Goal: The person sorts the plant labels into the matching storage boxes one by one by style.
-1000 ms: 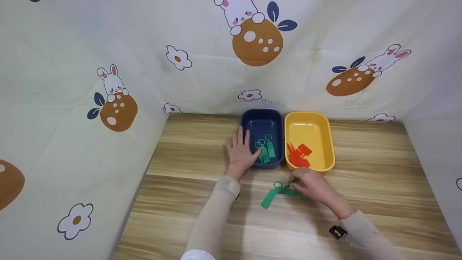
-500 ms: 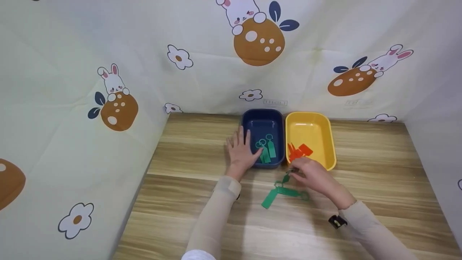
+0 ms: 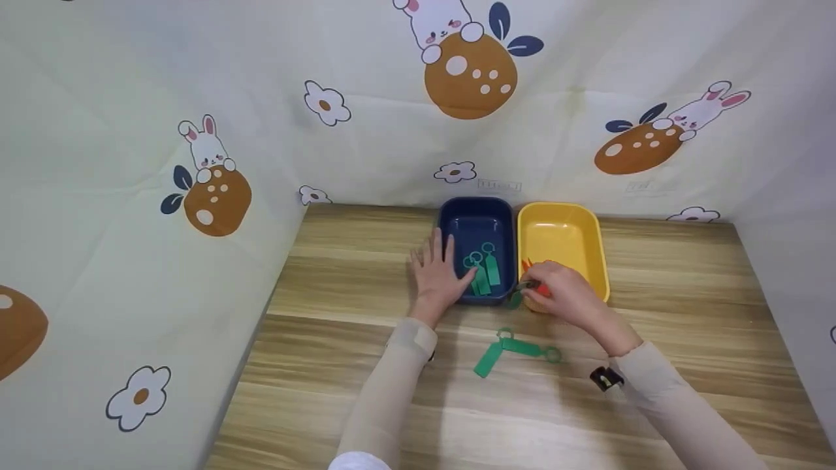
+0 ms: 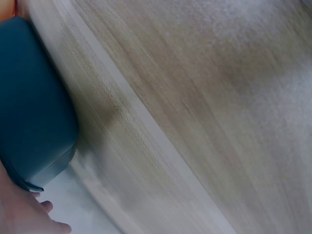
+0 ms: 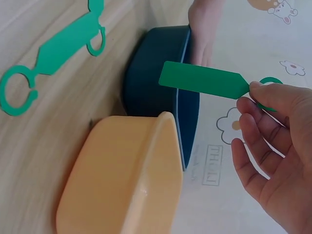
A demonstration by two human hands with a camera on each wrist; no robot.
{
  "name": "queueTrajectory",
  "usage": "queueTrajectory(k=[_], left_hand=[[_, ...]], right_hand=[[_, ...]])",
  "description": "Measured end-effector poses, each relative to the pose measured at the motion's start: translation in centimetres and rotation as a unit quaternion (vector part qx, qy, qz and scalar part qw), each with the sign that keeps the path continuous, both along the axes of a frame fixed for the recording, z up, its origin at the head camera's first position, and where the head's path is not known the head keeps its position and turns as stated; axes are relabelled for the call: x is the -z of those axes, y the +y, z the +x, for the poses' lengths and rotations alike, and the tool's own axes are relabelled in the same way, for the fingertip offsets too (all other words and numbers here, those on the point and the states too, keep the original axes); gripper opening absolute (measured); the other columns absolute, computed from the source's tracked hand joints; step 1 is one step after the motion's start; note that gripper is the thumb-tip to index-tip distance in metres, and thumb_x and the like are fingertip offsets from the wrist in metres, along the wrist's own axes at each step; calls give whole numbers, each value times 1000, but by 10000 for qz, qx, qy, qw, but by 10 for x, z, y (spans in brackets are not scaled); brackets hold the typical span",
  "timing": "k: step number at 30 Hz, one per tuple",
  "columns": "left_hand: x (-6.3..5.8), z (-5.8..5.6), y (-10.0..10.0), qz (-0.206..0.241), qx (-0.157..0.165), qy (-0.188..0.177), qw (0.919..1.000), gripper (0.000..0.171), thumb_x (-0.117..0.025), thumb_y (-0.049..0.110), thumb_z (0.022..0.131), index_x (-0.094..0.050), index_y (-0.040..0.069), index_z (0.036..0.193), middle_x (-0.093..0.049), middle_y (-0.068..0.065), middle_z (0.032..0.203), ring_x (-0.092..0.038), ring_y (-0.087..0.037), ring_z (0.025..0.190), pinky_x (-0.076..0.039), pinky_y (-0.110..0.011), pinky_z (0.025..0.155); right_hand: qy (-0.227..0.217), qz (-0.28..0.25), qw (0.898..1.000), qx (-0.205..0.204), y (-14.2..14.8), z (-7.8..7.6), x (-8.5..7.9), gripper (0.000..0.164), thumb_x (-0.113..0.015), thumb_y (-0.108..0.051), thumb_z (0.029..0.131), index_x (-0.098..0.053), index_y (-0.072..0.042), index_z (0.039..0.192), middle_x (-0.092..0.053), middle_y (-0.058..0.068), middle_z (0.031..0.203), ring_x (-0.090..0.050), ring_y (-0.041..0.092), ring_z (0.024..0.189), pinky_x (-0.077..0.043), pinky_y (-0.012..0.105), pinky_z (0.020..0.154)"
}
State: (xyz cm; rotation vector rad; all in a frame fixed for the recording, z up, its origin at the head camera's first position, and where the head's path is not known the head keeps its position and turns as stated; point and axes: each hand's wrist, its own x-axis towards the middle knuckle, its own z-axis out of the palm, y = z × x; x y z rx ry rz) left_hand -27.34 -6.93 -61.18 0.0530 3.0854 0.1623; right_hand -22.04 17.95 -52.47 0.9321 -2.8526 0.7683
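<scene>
My right hand [image 3: 565, 290] pinches a green plastic tag [image 5: 204, 80] by its ring end, between thumb and index finger, above the near rims of the two bins. My left hand [image 3: 439, 277] rests on the left side of the dark blue bin [image 3: 480, 207], fingers straight and spread, thumb over the rim. Inside the blue bin lie several green ring-ended tags [image 3: 491, 269]. Orange-red pieces [image 3: 542, 288] sit in the yellow bin [image 3: 597, 261], partly hidden behind my right hand. Two more green tags, one angled [image 3: 488, 359] and one nearly level [image 3: 522, 347], lie on the table.
Both bins stand side by side on the wood-grain table [image 3: 353, 261], close to the back wall cloth [image 3: 379, 150] printed with rabbits and flowers. Cloth walls also border the table at left and right.
My right hand has lifted one green tag off the group on the table and moved it forward to the bins. My left hand stays at the blue bin.
</scene>
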Motion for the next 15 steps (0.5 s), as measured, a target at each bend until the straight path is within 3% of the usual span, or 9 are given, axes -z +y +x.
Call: queueTrajectory(k=[8,15], left_hand=[[1,0,1,32,-21,69,10000,90,-40,75,91,-17,23,161,-2,-7,170,-15,-34,155,-16,-63,121],[1,0,1,-7,-21,75,10000,91,-39,76,91,-16,23,161,-1,-8,170,-12,-33,156,-17,-63,121]], right_hand=[[-181,-272,9993,152,-7,-13,-7,13,-74,-17,90,-72,-9,98,-72,7,96,-64,23,88,-57,43,85],[-16,-320,9992,250,-16,-21,3,13,-74,-18,90,-71,-9,99,-73,7,97,-64,24,89,-57,42,84]])
